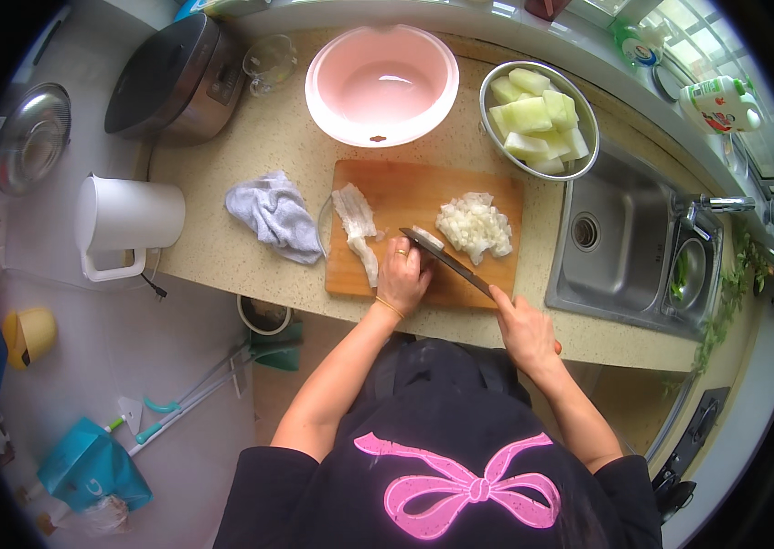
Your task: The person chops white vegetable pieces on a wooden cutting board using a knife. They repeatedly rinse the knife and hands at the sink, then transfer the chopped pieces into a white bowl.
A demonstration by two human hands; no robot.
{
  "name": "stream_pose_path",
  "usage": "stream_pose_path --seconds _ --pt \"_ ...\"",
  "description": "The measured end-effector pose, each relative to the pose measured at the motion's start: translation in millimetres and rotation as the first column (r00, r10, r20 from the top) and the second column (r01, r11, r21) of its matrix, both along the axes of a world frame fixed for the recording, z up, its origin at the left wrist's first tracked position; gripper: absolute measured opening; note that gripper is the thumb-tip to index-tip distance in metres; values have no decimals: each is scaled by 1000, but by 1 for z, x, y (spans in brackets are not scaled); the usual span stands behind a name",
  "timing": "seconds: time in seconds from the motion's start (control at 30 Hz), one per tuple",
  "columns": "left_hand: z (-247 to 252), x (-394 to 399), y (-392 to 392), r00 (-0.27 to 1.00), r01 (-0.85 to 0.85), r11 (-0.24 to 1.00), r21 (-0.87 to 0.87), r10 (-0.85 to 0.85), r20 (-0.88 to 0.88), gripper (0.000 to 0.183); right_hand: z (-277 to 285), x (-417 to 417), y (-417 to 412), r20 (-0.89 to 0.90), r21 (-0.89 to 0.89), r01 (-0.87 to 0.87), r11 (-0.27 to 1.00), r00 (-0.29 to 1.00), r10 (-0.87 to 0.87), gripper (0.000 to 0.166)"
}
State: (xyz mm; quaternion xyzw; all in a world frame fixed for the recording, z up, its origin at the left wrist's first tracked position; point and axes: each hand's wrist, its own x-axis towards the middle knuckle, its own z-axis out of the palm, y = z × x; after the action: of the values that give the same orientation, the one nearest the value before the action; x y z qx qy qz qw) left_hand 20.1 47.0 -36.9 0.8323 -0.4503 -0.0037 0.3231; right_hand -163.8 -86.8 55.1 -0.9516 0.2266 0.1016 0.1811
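On the wooden cutting board (404,180) my right hand (528,336) grips a kitchen knife (454,262), its blade pointing up and to the left. My left hand (403,274), with a ring and a thin bracelet, has its fingers curled down beside the blade tip. A small whitish strip (427,237) lies along the far side of the blade; whether my left fingers press on it or on another piece is hidden. A pile of diced white pieces (475,225) sits at the board's right. Long, pale, translucent strips (358,223), of a food I cannot identify, lie at its left.
Behind the board stand a pink basin (381,130) and a metal bowl of pale green melon-like chunks (531,117). A grey cloth (274,214), white kettle (127,214) and rice cooker (171,82) are left. The steel sink (617,240) is right.
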Motion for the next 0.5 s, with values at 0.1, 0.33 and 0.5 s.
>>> stream_pose_path --seconds 0.1,0.33,0.5 --pt "-3 2 3 1000 17 1000 -9 -17 -15 28 -8 7 -1 -45 80 -13 997 999 16 42" --pt "0 5 1 996 63 998 -17 -64 -69 25 -56 53 -3 86 201 12 979 996 -30 30" --pt "5 2 3 997 27 991 -130 -36 -74 24 -42 24 -15 -1 334 174 926 983 -184 32"
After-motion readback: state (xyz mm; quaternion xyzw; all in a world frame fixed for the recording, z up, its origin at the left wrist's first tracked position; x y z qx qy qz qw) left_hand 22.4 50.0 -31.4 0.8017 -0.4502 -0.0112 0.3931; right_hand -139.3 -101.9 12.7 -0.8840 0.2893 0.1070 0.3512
